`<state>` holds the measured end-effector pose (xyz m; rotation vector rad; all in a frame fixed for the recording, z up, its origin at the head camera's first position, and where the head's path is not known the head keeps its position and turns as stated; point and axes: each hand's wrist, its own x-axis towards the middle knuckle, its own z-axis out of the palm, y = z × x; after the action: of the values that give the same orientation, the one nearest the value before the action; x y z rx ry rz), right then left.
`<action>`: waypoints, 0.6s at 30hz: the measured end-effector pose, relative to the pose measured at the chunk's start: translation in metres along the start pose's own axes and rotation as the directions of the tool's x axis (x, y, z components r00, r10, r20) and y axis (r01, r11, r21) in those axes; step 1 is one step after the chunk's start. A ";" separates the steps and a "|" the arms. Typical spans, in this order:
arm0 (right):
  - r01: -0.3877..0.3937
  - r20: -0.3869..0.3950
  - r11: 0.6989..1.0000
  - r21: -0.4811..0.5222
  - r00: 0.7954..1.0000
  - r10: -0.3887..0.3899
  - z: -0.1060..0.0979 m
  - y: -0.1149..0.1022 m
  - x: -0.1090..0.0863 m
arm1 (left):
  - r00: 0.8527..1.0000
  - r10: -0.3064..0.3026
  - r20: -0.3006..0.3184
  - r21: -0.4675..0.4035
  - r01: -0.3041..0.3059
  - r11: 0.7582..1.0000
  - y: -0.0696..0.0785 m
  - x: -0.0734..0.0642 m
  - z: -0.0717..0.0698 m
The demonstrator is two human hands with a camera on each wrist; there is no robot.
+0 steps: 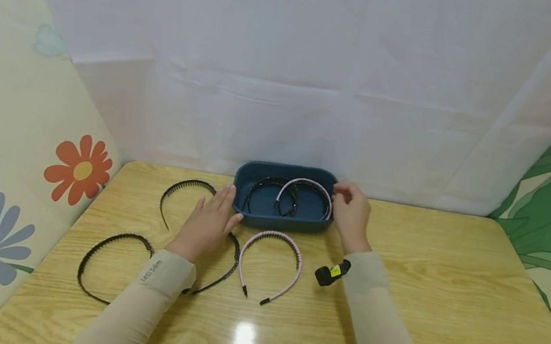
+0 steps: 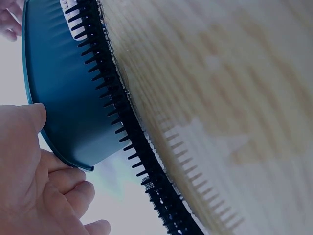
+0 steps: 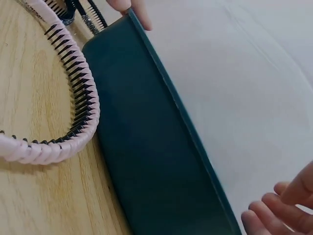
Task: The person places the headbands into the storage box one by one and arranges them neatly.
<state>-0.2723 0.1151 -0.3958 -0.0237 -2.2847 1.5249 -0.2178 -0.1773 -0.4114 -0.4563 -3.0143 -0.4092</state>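
Observation:
A dark blue box (image 1: 281, 224) stands at the back of the table between my two hands. Inside it lie a pale pink headband (image 1: 323, 189) and black headbands (image 1: 266, 181). My left hand (image 1: 208, 222) rests against the box's left end, fingers extended along it; the thumb (image 2: 37, 117) touches the rim in the left wrist view. At the right end, my right hand (image 1: 352, 213) has loosely bent fingers (image 3: 266, 215) beside the rim. A pink toothed headband (image 1: 274, 235) lies on the table just in front of the box.
Black toothed headbands lie left of the box: one at the back (image 1: 189, 182), one farther left (image 1: 82, 265), and one partly behind my left hand (image 1: 234, 254). A white sheet (image 1: 299, 81) hangs behind the wooden table (image 1: 446, 313). A black strap (image 1: 331, 273) hangs by my right cuff.

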 end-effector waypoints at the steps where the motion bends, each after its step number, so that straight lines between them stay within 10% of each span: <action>1: 0.010 0.008 1.000 0.007 1.000 -0.010 -0.002 -0.001 -0.001 | 1.000 0.001 -0.001 0.000 -0.001 1.000 0.000 0.000 0.000; 8: -0.015 0.164 0.997 0.073 0.987 0.003 -0.011 -0.007 -0.013 | 1.000 0.003 0.003 -0.003 -0.003 1.000 -0.001 0.001 0.002; 18: 0.029 0.421 1.000 0.009 0.906 -0.030 -0.019 -0.010 -0.031 | 1.000 0.006 -0.001 -0.003 -0.006 1.000 -0.001 0.001 0.002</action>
<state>-0.2355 0.1210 -0.3902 0.3768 -2.5936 1.6454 -0.2195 -0.1773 -0.4138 -0.4657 -3.0114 -0.4132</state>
